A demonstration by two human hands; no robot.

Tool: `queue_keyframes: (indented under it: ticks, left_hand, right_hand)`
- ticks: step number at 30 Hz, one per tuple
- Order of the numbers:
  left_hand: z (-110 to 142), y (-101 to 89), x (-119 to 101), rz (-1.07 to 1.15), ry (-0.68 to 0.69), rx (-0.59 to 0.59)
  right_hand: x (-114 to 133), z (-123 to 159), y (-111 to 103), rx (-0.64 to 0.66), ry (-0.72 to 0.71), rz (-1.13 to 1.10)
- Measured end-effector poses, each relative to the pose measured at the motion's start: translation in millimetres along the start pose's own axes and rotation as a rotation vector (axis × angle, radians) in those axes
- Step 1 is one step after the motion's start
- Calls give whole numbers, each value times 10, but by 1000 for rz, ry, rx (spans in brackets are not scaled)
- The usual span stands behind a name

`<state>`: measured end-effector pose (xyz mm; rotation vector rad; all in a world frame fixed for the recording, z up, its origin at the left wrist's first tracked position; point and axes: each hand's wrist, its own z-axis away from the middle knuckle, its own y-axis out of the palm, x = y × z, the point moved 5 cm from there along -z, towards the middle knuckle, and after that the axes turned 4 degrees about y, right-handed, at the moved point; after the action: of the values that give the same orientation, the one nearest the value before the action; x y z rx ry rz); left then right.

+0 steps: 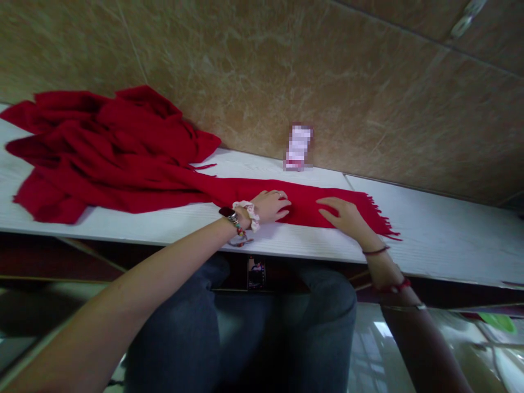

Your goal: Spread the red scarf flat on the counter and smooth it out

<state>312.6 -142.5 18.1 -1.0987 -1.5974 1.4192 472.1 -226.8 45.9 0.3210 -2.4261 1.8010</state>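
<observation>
A red scarf (303, 194) with a fringed end stretches along the white ledge, its right part laid out as a flat, narrow strip. Toward the left the same red cloth lies heaped in loose folds. My left hand (270, 206) rests on the flat strip near its middle, fingers extended and a little apart. Nearer the fringe, my right hand (341, 214) touches the strip with its fingers spread and nothing gripped between them. A scrunchie, a watch and beads circle my left wrist; thin bands circle the right one.
The white ledge (426, 234) runs against a brown marbled tile wall (254, 71). A blurred-out pinkish item (298, 147) leans at the wall behind the scarf. Below the ledge's front edge are my knees and a lit phone screen (256, 273). Something green (497, 322) lies low at right.
</observation>
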Motion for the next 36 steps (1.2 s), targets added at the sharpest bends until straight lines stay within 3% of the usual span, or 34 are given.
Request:
queue_keyframes:
  ticks: [2,5,8,10,17,22,27,30,36]
  left_hand:
    - [11,91,164,-4,-161,-27]
    - [49,225,347,36,-337,34]
    - [93,272,426,63,-422,98]
    - [124,255,454,70,-466,113]
    - [183,217,517,98,-533,146]
    - [135,278,512,55,-434,92]
    - [145,314,537,39,-451,83]
    - [158,299,526,37,-458,87]
    - [176,247,486,49,-440,89]
  right_hand:
    - [124,-256,126,-26,51,34]
    - [321,-571,455,39,74,100]
    - [437,-665,756,174,32,158]
    - [408,-626,832,212,24,187]
    - [26,-580,711,234,224,207]
    - [302,-870,760,170,133,138]
    - [491,-999,969,240,80,119]
    - [340,-964,966,233,133,131]
    - [-244,-755,783,186,313,173]
